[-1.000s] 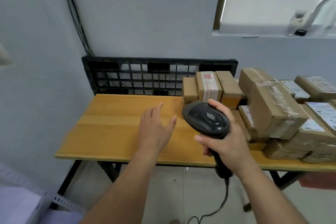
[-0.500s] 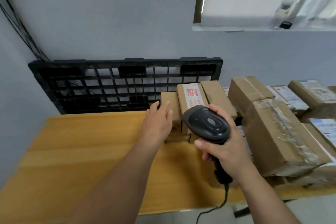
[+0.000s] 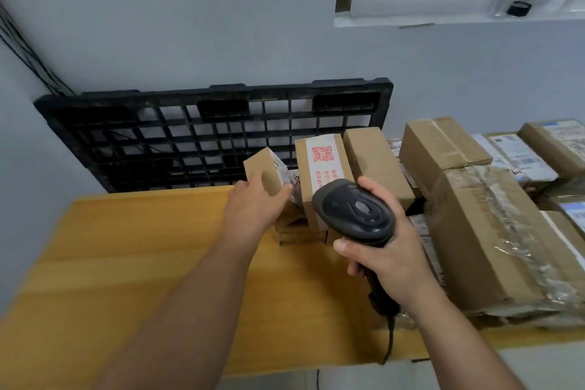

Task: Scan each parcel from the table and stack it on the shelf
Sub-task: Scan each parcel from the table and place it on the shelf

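Well inside the table [image 3: 126,263] edge, left hand [image 3: 253,207] around perhaps tilted parcel [image 3: 264,168]

Wooden table [image 3: 142,263] — cardboard parcels [image 3: 493,237] stacked right

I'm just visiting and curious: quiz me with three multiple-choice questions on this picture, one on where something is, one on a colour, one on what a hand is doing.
1. Where is the black pallet?
A. Upright against the wall behind the table
B. Flat on the table
C. Under the table

2. What colour is the code on the taped box?
A. Blue
B. Red
C. Green

3. What is the left hand doing?
A. Lying flat on the table
B. Gripping a small box
C. Hanging empty

Answers:
1 A, its grid stands behind the table's far edge.
2 B, the print on the white tape is red.
3 B, it curls round the tilted small box, while the right hand holds the scanner.
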Motion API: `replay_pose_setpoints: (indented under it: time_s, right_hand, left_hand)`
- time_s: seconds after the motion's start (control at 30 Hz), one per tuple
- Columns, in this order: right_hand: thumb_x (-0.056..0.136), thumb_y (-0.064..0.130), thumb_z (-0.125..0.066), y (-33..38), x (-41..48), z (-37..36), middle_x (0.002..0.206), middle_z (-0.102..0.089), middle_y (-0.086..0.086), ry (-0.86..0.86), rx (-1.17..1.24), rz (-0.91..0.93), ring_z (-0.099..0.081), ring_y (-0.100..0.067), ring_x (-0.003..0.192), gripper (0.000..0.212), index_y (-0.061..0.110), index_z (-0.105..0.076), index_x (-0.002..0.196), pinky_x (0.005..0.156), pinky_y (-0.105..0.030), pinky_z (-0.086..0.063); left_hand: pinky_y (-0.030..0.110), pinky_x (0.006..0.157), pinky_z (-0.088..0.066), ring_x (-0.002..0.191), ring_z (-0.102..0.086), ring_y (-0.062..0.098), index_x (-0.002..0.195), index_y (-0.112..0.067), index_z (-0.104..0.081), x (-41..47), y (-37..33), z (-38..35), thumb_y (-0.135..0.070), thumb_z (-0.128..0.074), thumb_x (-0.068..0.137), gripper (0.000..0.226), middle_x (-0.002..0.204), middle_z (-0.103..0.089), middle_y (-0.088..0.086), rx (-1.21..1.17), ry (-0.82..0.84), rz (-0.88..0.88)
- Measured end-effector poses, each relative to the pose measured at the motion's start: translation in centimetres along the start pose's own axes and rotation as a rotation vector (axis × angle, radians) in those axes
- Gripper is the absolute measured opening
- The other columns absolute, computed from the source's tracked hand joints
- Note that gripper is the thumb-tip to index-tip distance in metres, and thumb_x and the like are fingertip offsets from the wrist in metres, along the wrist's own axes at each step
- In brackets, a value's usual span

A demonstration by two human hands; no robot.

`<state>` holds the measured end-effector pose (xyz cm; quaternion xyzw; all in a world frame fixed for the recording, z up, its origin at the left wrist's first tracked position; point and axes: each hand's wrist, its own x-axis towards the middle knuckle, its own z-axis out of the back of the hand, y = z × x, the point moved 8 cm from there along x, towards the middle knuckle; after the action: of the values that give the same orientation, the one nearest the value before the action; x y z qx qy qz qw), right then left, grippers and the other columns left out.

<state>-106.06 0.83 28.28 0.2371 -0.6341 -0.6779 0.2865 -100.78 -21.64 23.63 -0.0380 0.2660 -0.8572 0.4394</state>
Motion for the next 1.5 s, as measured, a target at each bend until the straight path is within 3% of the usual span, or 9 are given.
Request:
replay_pose_setpoints:
  time_s: [0.1,0.23,0.43,0.53,0.63,0.7,0.97,1.3,1.5]
  right_hand:
    - [0.072,-0.004,-0.078,0.4,0.1,-0.4,0.126,-0.055,0.007,0.012,-0.005,0.021,-0.065,-0.014,0.059,0.085,0.043,-0.042,0.133,0.052,-0.029,-0.056]
    - [0.072,-0.003,-0.079,0.4,-0.1,-0.7,0.127,-0.055,0.004,0.017,-0.023,0.035,-0.066,-0.015,0.059,0.086,0.046,-0.042,0.133,0.052,-0.029,-0.055]
    - [0.072,0.0,-0.081,0.0,-0.4,-2.0,0.127,-0.057,0.003,0.043,-0.001,0.01,-0.062,-0.028,0.054,0.086,0.046,-0.044,0.134,0.053,-0.037,-0.056]
    - [0.07,0.008,-0.082,0.5,-0.7,-2.7,0.123,-0.06,0.0,0.07,0.039,0.017,-0.061,-0.03,0.053,0.083,0.043,-0.045,0.135,0.053,-0.04,-0.056]
    - [0.066,0.01,-0.079,1.7,-1.3,-3.4,0.115,-0.065,-0.005,0.114,0.109,0.035,-0.058,-0.033,0.051,0.082,0.041,-0.046,0.134,0.051,-0.041,-0.054]
    - [0.066,0.009,-0.078,2.6,-2.0,-3.9,0.109,-0.068,-0.009,0.154,0.162,0.044,-0.057,-0.033,0.051,0.082,0.04,-0.046,0.134,0.048,-0.038,-0.052]
    - [0.059,0.022,-0.084,5.3,-5.8,-5.1,0.106,-0.069,-0.013,0.3,0.275,0.056,-0.059,-0.033,0.05,0.088,0.045,-0.045,0.134,0.048,-0.037,-0.051]
    - [0.068,0.011,-0.077,6.4,-11.8,-3.1,0.113,-0.068,-0.004,0.354,0.24,0.112,-0.058,-0.035,0.049,0.085,0.035,-0.039,0.14,0.045,-0.036,-0.05]
    - [0.067,0.01,-0.078,6.2,-15.7,-1.9,0.106,-0.07,-0.011,0.385,0.235,0.111,-0.057,-0.035,0.048,0.087,0.035,-0.039,0.14,0.045,-0.036,-0.049]
  left_hand:
    - [0.039,0.085,-0.049,0.11,-0.051,0.026,0.147,-0.027,-0.025,0.1,1.2,0.1,-0.044,-0.059,0.082,0.075,0.135,-0.046,0.008,-0.222,0.089,0.075]
    - [0.047,0.087,-0.054,0.108,-0.055,0.028,0.148,-0.045,-0.012,-0.1,3.2,0.2,-0.02,-0.067,0.077,0.093,0.131,-0.048,0.004,-0.49,0.213,0.11]
    - [0.022,0.053,-0.054,0.093,-0.065,0.021,0.15,-0.046,0.002,-1.4,6.0,-0.1,0.005,-0.068,0.08,0.112,0.126,-0.059,0.011,-0.606,0.326,0.089]
    - [0.026,0.061,-0.057,0.105,-0.061,0.027,0.145,-0.054,-0.001,-1.9,6.8,0.4,0.002,-0.075,0.072,0.118,0.133,-0.053,0.013,-0.636,0.255,0.07]
    - [0.05,0.088,-0.054,0.12,-0.051,0.032,0.135,-0.065,-0.006,-3.5,7.3,2.0,-0.013,-0.08,0.056,0.12,0.139,-0.044,0.012,-0.622,0.133,0.045]
    - [0.055,0.094,-0.049,0.122,-0.049,0.031,0.135,-0.064,-0.005,-4.7,7.6,3.0,-0.018,-0.08,0.053,0.12,0.139,-0.043,0.012,-0.616,0.073,0.029]
    - [0.052,0.093,-0.051,0.115,-0.054,0.027,0.134,-0.063,-0.009,-9.6,7.5,5.7,-0.017,-0.08,0.054,0.116,0.137,-0.042,0.011,-0.594,-0.089,-0.019]
    - [0.053,0.094,-0.05,0.119,-0.05,0.027,0.136,-0.061,-0.005,-16.8,7.3,5.4,-0.011,-0.081,0.06,0.119,0.136,-0.042,0.011,-0.557,-0.182,-0.014]
    - [0.053,0.095,-0.05,0.118,-0.05,0.027,0.136,-0.061,-0.007,-21.8,7.3,4.8,-0.012,-0.08,0.06,0.116,0.137,-0.04,0.011,-0.588,-0.234,-0.011]
